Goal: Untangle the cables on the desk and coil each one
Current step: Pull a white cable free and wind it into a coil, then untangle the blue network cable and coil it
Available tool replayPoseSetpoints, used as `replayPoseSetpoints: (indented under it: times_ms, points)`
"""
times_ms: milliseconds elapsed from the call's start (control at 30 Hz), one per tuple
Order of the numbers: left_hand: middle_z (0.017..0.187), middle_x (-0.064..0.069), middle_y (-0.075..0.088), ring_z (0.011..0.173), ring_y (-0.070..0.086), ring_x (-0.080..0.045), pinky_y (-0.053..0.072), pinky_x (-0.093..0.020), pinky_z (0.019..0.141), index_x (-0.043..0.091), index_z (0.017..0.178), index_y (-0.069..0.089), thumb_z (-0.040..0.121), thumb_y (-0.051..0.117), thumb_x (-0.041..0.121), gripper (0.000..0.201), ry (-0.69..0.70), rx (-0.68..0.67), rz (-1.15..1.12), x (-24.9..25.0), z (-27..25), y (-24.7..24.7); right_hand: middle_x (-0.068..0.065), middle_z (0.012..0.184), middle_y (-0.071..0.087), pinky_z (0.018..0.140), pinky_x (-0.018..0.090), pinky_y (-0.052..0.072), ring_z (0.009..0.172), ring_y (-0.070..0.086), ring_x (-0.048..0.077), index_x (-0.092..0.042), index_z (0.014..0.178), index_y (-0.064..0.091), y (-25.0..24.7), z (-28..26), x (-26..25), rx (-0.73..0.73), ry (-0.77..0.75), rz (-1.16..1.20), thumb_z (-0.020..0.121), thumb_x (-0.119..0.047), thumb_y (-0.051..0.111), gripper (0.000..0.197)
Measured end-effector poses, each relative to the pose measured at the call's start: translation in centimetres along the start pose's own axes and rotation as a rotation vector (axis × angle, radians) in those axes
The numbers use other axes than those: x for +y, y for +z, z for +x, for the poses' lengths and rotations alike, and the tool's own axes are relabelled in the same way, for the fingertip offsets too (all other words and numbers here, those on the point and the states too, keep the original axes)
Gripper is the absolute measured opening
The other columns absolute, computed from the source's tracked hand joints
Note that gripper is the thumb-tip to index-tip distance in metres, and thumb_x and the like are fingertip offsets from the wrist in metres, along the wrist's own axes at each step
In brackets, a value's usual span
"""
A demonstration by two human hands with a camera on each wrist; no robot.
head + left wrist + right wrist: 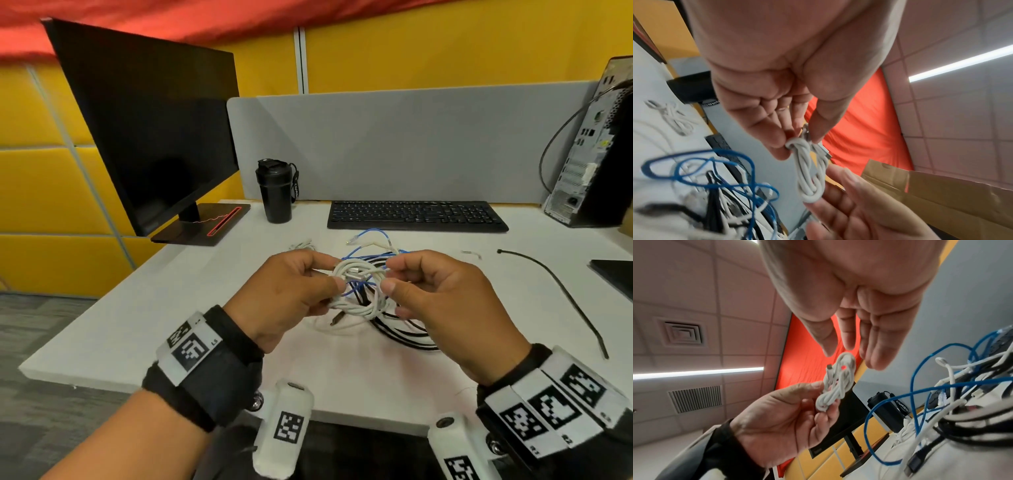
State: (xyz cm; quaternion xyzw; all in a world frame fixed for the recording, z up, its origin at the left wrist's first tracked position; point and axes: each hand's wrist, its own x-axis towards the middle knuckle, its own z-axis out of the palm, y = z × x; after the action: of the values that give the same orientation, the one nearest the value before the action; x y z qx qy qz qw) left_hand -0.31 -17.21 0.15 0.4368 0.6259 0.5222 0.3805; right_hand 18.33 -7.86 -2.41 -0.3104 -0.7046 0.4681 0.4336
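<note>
A short white cable [359, 269], wound into a small coil with its metal plug sticking out, hangs above the desk between both hands. My left hand [337, 275] pinches one end of the coil [809, 170] between thumb and fingers [777, 146]. My right hand [388, 274] meets the other end with nearly straight fingers [838, 186]; in the right wrist view the thumb and fingers [875, 356] flank the coil [838, 382] without closing. Underneath lies a tangle of blue cable [370, 234], black cable [404, 334] and white cable [342, 327].
A small white cable bundle [301, 245] lies left of the tangle. Behind stand a black keyboard [416, 216], a black bottle [275, 192] and a monitor [147, 130]. A computer tower [589, 154] stands at the back right. A long black strip [561, 291] lies on the right.
</note>
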Motion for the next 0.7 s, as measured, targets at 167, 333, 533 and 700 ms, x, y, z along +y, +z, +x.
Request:
replayPoseSetpoints:
  times_ms: [167,333,533,700]
  points:
    - [0.101,-0.012,0.077,0.082,0.07,-0.016,0.058,-0.026,0.068,0.012,0.106,0.07,0.091,0.068,0.004,0.017,-0.144,0.147,0.07,0.7,4.9,-4.4,-0.007,0.086,0.076,0.078,0.034,0.06,0.075,0.07,0.006,-0.028,0.093,0.074,-0.8,1.8,-0.2,-0.081,0.016,-0.131,0.079,-0.023,0.08,0.015]
    - [0.107,-0.016,0.073,0.093,0.069,-0.024,0.058,-0.031,0.081,0.009,0.104,0.063,0.093,0.065,0.0,0.014,-0.261,0.242,0.112,-0.6,10.3,-7.3,-0.004,0.08,0.075,0.067,0.029,0.056,0.066,0.067,0.01,-0.027,0.085,0.076,-2.3,2.9,-0.3,-0.132,-0.013,-0.23,0.078,-0.023,0.08,0.009]
    - [0.107,-0.023,0.068,0.097,0.067,-0.032,0.06,-0.041,0.083,0.007,0.083,0.061,0.093,0.062,-0.006,0.016,-0.392,0.216,0.154,-2.8,15.0,-7.8,-0.009,0.074,0.074,0.055,0.016,0.052,0.061,0.067,0.005,-0.035,0.079,0.076,-4.5,4.0,-0.1,-0.206,0.01,-0.309,0.078,-0.023,0.079,0.013]
    - [0.078,-0.018,0.067,0.072,0.065,-0.028,0.062,-0.039,0.069,0.002,0.087,0.063,0.088,0.067,-0.007,0.01,-0.436,0.242,0.229,-3.7,17.0,-8.3,-0.003,0.073,0.074,0.071,0.036,0.061,0.07,0.071,0.02,-0.035,0.082,0.076,-6.3,5.4,0.5,-0.215,0.065,-0.389,0.079,-0.026,0.08,0.01]
